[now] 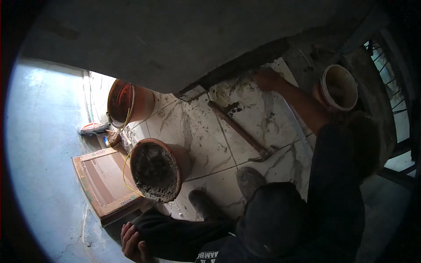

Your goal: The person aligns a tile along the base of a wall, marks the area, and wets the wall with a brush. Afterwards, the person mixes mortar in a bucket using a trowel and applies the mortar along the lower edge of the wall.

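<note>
My right hand [266,79] is low over the dirty marbled floor tiles [199,131], near the wall base. Its fingers look curled closed, but deep shade hides what they hold, if anything. My left hand [133,240] rests beside my dark-clothed knee, fingers loosely bent and slightly apart, with nothing visible in it. Between my boots and the wall lies a wooden-handled hammer [240,130], its metal head towards me. Left of the boots, an orange bucket [179,164] holds grey wet mortar [153,168].
A second orange bucket [142,104] stands farther left, near a dark-bristled brush [95,130]. A cardboard box [103,177] is beside the blue wall. On the right are a pale-rimmed bucket [325,90] and a shaded container [366,142]. A grey wall [144,48] overhangs the work area.
</note>
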`<state>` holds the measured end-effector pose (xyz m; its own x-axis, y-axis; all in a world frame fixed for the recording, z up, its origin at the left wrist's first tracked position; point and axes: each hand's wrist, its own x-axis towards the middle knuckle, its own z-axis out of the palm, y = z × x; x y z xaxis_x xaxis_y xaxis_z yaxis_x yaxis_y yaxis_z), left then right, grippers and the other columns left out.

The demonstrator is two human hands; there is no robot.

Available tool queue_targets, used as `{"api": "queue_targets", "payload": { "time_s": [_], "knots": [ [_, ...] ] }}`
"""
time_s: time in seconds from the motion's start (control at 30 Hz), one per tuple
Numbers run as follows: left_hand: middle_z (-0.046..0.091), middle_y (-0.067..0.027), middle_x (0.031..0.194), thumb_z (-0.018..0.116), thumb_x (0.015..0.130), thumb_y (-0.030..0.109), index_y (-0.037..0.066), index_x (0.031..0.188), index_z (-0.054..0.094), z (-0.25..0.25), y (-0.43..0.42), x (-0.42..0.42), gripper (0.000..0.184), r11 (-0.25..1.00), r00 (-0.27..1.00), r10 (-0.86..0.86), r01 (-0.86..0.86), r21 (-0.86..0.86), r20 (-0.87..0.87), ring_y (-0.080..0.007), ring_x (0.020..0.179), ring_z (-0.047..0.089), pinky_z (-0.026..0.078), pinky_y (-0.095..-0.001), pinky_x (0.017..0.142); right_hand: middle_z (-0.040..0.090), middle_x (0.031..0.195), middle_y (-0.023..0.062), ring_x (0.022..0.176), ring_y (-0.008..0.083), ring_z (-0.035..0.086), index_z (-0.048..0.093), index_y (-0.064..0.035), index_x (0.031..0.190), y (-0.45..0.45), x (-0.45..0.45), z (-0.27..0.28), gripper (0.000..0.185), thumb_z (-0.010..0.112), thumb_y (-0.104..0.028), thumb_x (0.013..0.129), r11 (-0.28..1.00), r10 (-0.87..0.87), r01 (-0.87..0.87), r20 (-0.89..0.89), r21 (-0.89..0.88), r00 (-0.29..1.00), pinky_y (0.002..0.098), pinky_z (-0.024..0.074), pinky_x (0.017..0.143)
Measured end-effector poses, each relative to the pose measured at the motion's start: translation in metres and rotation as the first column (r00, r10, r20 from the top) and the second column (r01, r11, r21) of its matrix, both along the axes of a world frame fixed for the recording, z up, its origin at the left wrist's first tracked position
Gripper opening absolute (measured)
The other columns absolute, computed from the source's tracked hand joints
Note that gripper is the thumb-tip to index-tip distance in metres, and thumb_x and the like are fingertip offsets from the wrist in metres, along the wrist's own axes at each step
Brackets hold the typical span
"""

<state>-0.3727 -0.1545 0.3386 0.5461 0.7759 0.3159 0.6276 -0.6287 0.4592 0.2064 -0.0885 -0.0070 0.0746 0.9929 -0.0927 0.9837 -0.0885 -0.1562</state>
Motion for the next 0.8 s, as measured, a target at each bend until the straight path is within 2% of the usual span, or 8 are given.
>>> {"api": "queue_targets", "payload": {
  "time_s": [0.23, 0.3, 0.37, 0.4, 0.43, 0.47, 0.57, 0.8],
  "knots": [
    [0.062, -0.0232, 0.106, 0.058, 0.088, 0.024, -0.009, 0.096, 0.063, -0.003, -0.009, -0.020, 0.034, 0.997, 0.999, 0.019, -0.021, 0.071, 0.028, -0.0400, 0.107, 0.056, 0.040, -0.0492, 0.096, 0.062, 0.095, 0.0196, 0.086, 0.0372, 0.062, 0.058, 0.0009, 0.101, -0.039, -0.012, 0.029, 0.031, 0.053, -0.019, 0.078, 0.998, -0.018, 0.014, -0.083, -0.056, 0.996, 0.0478, 0.0489, 0.075],
    [0.063, -0.0232, 0.106, 0.058, 0.088, 0.024, -0.009, 0.096, 0.063, -0.003, -0.007, -0.018, 0.034, 0.998, 1.000, 0.010, -0.011, 0.064, 0.020, -0.0400, 0.107, 0.056, 0.040, -0.0491, 0.096, 0.063, 0.083, 0.0183, 0.076, 0.0337, 0.063, 0.060, 0.0011, 0.094, -0.043, -0.036, 0.019, 0.029, 0.054, -0.024, 0.081, 0.953, -0.172, 0.121, -0.166, -0.278, 0.971, 0.0455, 0.0500, 0.067],
    [0.063, -0.0232, 0.106, 0.058, 0.088, 0.023, -0.009, 0.096, 0.063, -0.003, -0.003, -0.014, 0.034, 0.998, 1.000, -0.003, 0.001, 0.064, 0.020, -0.0401, 0.106, 0.056, 0.040, -0.0490, 0.096, 0.060, 0.072, 0.0131, 0.063, 0.0255, 0.061, 0.059, 0.0010, 0.083, -0.046, -0.063, -0.012, 0.030, 0.054, -0.029, 0.085, 0.931, -0.356, 0.195, -0.643, -0.309, 0.679, 0.0397, 0.0493, 0.057],
    [0.062, -0.0235, 0.107, 0.058, 0.088, 0.023, -0.009, 0.097, 0.063, -0.004, 0.002, -0.014, 0.033, 0.999, 1.000, -0.027, 0.027, 0.039, -0.002, -0.0401, 0.107, 0.056, 0.040, -0.0488, 0.096, 0.058, 0.071, 0.0105, 0.060, 0.0210, 0.058, 0.059, 0.0009, 0.083, -0.045, -0.078, -0.001, 0.032, 0.054, -0.031, 0.087, 0.877, -0.478, 0.124, -0.813, -0.465, 0.332, 0.0355, 0.0478, 0.054],
    [0.062, -0.0238, 0.108, 0.057, 0.088, 0.022, -0.008, 0.097, 0.063, -0.004, 0.006, -0.013, 0.033, 0.999, 0.998, -0.052, 0.052, 0.012, -0.030, -0.0402, 0.107, 0.055, 0.040, -0.0486, 0.096, 0.057, 0.070, 0.0079, 0.057, 0.0165, 0.055, 0.058, 0.0008, 0.082, -0.043, -0.090, 0.010, 0.034, 0.054, -0.032, 0.088, 0.822, -0.569, -0.012, -0.819, -0.570, -0.068, 0.0313, 0.0462, 0.050],
    [0.062, -0.0238, 0.108, 0.057, 0.088, 0.022, -0.008, 0.097, 0.063, -0.004, 0.007, -0.009, 0.033, 0.998, 0.997, -0.060, 0.061, 0.005, -0.037, -0.0402, 0.107, 0.055, 0.040, -0.0486, 0.096, 0.057, 0.070, 0.0079, 0.057, 0.0165, 0.055, 0.058, 0.0008, 0.082, -0.038, -0.095, 0.008, 0.034, 0.054, -0.032, 0.088, 0.818, -0.573, -0.009, -0.816, -0.575, -0.079, 0.0313, 0.0462, 0.050],
    [0.060, -0.0249, 0.111, 0.057, 0.088, 0.022, -0.008, 0.100, 0.063, -0.003, 0.010, -0.001, 0.033, 0.999, 0.994, -0.043, 0.042, -0.019, -0.105, -0.0403, 0.108, 0.055, 0.039, -0.0479, 0.096, 0.056, 0.069, 0.0055, 0.053, 0.0123, 0.052, 0.057, 0.0013, 0.087, -0.025, -0.085, -0.008, 0.031, 0.053, -0.030, 0.089, 0.781, -0.518, -0.098, -0.553, -0.616, -0.652, 0.0246, 0.0432, 0.047],
    [0.059, -0.0261, 0.111, 0.056, 0.088, 0.019, -0.008, 0.100, 0.062, 0.000, 0.010, -0.013, 0.031, 0.999, 0.992, -0.053, 0.052, -0.014, -0.118, -0.0405, 0.106, 0.055, 0.041, -0.0461, 0.095, 0.056, 0.071, 0.0040, 0.051, 0.0093, 0.051, 0.057, 0.0008, 0.092, -0.084, 0.022, 0.017, 0.030, 0.054, -0.029, 0.088, 0.745, -0.501, 0.182, -0.718, -0.642, -0.484, 0.0215, 0.0434, 0.042]
  ]
}}
